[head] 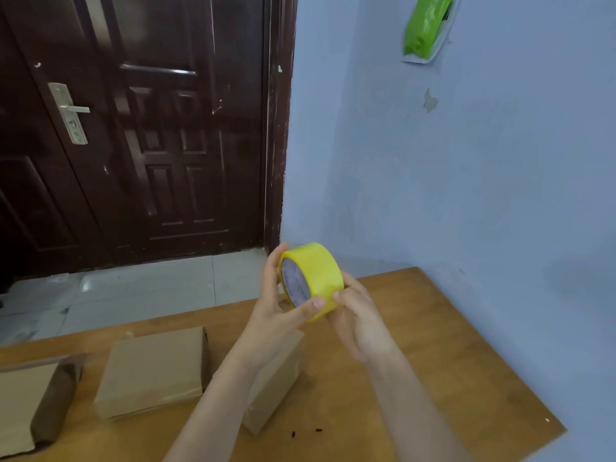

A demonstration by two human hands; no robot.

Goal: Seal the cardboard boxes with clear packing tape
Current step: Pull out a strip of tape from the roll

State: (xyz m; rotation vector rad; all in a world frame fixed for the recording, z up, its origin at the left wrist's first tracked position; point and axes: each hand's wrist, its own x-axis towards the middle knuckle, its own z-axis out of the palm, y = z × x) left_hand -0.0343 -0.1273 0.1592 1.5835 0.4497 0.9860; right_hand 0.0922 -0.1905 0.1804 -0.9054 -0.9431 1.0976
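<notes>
Tape roll [311,281] held mid-frame, both hands gripping: left hand [280,308] thumb on rim, right hand [358,315] pinching edge.
Probably light, rigid, slick; best gripped by core. Boxes [153,371] lower left, likely light, crushable.

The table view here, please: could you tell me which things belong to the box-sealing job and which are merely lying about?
Belonging to the job:
- tape roll, held by left hand and right hand
- middle box
- left box
- box under the arms

Just lying about:
- green bag on the wall
- dark specks on the table
</notes>
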